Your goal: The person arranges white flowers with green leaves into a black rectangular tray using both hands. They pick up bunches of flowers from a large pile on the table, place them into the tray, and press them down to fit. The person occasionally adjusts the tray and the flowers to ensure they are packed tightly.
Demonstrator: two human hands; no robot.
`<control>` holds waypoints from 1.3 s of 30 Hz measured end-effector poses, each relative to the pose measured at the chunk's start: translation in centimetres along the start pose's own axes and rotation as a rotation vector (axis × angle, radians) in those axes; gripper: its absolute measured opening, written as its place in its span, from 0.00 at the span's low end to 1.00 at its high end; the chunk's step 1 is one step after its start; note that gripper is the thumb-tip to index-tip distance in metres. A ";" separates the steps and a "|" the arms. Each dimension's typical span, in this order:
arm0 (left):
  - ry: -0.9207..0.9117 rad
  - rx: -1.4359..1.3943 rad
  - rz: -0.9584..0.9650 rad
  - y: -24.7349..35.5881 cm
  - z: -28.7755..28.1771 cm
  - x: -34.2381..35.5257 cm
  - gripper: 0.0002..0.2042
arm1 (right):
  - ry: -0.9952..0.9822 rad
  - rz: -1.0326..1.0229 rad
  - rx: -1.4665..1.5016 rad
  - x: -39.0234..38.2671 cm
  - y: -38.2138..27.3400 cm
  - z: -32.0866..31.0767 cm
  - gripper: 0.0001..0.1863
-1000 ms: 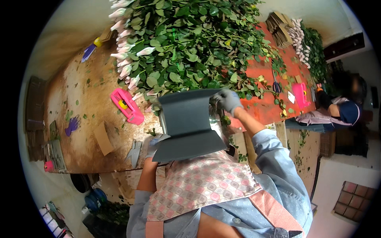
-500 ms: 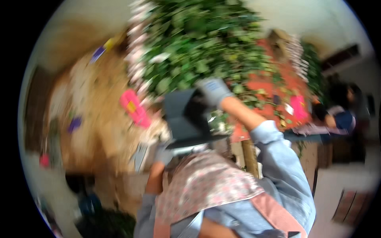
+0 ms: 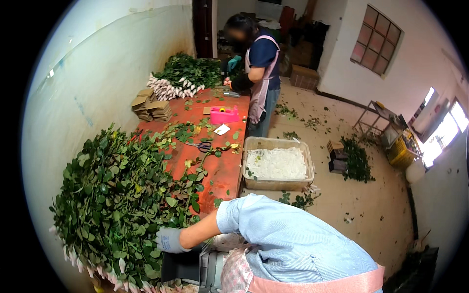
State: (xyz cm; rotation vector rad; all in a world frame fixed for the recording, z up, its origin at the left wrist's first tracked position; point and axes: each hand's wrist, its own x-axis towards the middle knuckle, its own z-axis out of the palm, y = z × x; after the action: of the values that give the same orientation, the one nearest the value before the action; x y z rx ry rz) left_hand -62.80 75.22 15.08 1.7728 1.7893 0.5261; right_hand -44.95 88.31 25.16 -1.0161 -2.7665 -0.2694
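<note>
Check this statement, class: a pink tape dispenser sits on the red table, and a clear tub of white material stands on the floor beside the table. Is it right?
Nearly. The pink tape dispenser is on the red table, but the clear tub of white material is raised against the table's edge at about tabletop height, not on the floor, as the head view shows.

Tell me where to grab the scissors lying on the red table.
Take the scissors by the dark loop handles, at the end toward the table's open edge. They lie flat among loose leaves, so come from above, from the aisle side of the red table.

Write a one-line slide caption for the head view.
Gloved hand reaches into leafy stems piled on a red table.
</note>
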 end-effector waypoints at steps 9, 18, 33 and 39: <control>-0.061 -0.026 0.028 0.0 -0.9 1.0 0.16 | -0.514 -0.695 1.075 4.4 -5.6 -2.8 0.19; -0.015 -0.232 -0.115 -5.3 -1.4 -5.8 0.16 | -0.470 -0.674 0.596 -0.4 -4.9 12.6 0.36; 0.106 -0.448 -0.444 -1.2 5.1 -13.9 0.17 | -0.184 -0.563 0.456 -6.2 -6.4 14.4 0.38; 0.143 -0.373 -0.411 -3.1 6.7 -13.5 0.18 | -0.187 -0.581 0.448 -5.9 -6.4 16.1 0.38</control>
State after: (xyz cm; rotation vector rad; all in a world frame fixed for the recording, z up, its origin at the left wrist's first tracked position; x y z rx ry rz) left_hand -61.37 60.98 9.50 1.1057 1.9322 0.7679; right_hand -46.39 83.57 7.56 -0.1279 -3.0180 0.3809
